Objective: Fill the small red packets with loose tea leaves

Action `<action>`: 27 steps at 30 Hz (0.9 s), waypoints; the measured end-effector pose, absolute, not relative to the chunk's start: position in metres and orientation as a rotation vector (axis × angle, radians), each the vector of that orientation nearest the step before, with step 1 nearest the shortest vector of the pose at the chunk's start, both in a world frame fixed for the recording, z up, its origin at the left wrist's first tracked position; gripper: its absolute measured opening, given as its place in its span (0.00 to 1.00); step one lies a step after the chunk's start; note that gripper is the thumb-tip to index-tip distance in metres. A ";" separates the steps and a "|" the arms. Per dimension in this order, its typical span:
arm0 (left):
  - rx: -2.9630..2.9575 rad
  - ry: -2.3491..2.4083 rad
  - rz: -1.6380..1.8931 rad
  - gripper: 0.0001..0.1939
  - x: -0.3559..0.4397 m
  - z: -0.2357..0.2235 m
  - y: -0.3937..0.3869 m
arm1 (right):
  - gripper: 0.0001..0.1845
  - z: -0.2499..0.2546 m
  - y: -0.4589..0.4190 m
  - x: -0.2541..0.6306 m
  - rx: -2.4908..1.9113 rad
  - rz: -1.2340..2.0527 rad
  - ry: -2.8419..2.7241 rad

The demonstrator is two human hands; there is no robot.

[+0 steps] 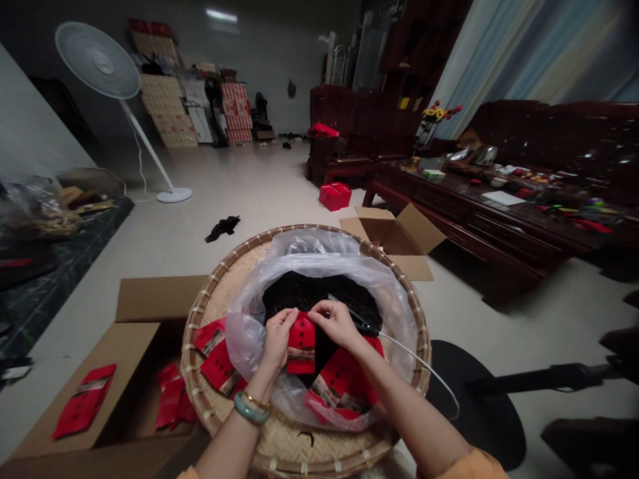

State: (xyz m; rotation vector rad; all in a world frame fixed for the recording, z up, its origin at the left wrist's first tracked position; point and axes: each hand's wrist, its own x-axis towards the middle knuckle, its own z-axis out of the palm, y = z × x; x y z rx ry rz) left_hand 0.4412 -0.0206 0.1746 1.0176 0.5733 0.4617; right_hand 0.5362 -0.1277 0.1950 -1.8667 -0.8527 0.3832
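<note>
My left hand (pixel 280 334) pinches the top left corner of a small red pouch (pixel 301 346) with dark lettering and a picture band. At its top right corner, my right hand (pixel 335 322) has thumb and finger closed on the edge. The pouch stands upright over a clear plastic bag (pixel 244 313) that holds a dark, leafy-looking mass (pixel 304 286). Just behind my right hand lies a black and silver handheld tool (pixel 367 326) with a white cord. More red pouches (pixel 344 382) rest at the bag's near side, and several others (pixel 219 366) lie left of it.
Bag and pouches sit in a round woven bamboo tray (pixel 287 447). An open cardboard box (pixel 132 346) with red pouches stands left, another open box (pixel 394 233) behind right. A black round stand base (pixel 479 392) is close on the right. A white fan (pixel 172 194) stands farther back.
</note>
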 end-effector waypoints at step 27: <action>0.771 0.411 0.172 0.23 0.442 0.165 -0.002 | 0.20 0.243 -0.085 0.544 -1.145 0.710 -0.405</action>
